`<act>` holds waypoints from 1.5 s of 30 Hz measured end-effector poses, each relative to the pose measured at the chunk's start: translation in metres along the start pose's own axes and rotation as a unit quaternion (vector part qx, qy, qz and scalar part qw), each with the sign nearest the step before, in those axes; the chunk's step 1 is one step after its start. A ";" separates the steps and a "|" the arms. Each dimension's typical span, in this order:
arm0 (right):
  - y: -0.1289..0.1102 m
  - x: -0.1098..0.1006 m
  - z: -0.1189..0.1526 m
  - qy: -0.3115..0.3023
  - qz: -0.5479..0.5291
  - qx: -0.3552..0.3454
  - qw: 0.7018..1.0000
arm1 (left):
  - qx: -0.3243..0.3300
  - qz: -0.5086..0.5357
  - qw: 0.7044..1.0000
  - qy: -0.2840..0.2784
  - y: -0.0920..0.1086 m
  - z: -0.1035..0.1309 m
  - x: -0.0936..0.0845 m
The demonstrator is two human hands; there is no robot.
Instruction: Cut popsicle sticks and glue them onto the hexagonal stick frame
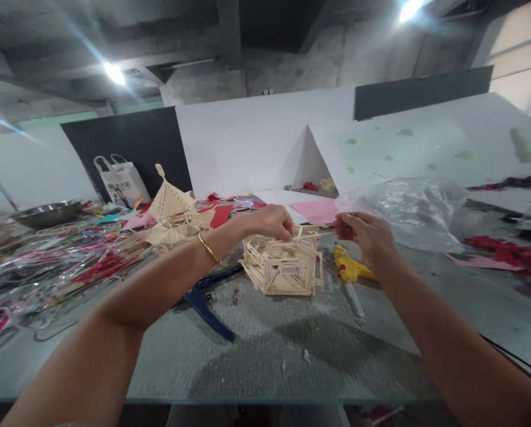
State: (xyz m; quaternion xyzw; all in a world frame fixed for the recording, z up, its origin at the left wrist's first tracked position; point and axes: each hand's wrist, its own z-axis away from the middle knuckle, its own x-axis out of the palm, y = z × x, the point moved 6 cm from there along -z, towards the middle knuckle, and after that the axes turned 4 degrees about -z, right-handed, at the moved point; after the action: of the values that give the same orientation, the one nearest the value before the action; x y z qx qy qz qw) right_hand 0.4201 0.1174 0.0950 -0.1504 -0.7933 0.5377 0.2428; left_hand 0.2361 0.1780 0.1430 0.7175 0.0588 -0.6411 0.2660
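Clerk: Head view, the only one. Where is the piece?

Inspector: The stick frame point(282, 261) stands on the worktop point(256, 356), straight ahead of the person. Taking the frame as clock centre, a glue gun point(348, 265) lies at three o'clock, blue-handled pliers point(205, 308) at eight, and a stick model with a peaked roof point(168, 204) at ten.

Clerk: State of progress?

Inspector: Judged partial. Base, uprights and several rails are in place, and a window-like panel is formed on the near side. No peaked roof sits on the frame, unlike its neighbour. Some sticks along the top look loosely ordered; how many joints are fixed, and how much work remains, cannot be told.

Clerk: Orientation?

Inspector: The frame sits upright on its base, panel facing six o'clock. Its longer axis appears to run nine to three, with slatted sticks slanting out towards nine. A thin pale stick point(322, 234) lies close to that same line, crossing from the right hand to the frame's upper edge.

Clerk: The grips?

Inspector: The right hand point(363, 234) appears to pinch the stick's three o'clock end between its fingertips. The left hand point(274, 222) is curled over the frame's top; its fingertips are hidden, so whether it grips anything cannot be told.
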 end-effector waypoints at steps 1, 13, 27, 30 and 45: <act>0.000 0.000 0.000 -0.001 0.001 -0.001 1.000 | -0.003 -0.001 1.000 0.003 0.000 0.000 0.000; -0.005 -0.005 -0.003 0.018 0.008 -0.027 0.999 | -0.034 -0.005 0.999 0.016 0.003 0.003 0.000; -0.003 -0.007 -0.007 0.027 0.019 -0.043 0.999 | -0.046 -0.002 0.999 0.020 0.001 0.003 0.001; -0.002 -0.007 -0.007 0.030 0.020 -0.044 0.998 | -0.049 0.006 0.999 0.018 0.000 0.003 0.002; -0.001 -0.012 -0.012 0.029 0.035 -0.050 0.998 | 0.001 0.048 0.997 0.059 0.002 0.004 0.001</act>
State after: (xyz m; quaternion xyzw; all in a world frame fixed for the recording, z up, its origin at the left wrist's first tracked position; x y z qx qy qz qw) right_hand 0.4370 0.1205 0.0973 -0.2058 -0.8061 0.5007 0.2389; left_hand 0.2339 0.1743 0.1428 0.7565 0.0386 -0.5841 0.2918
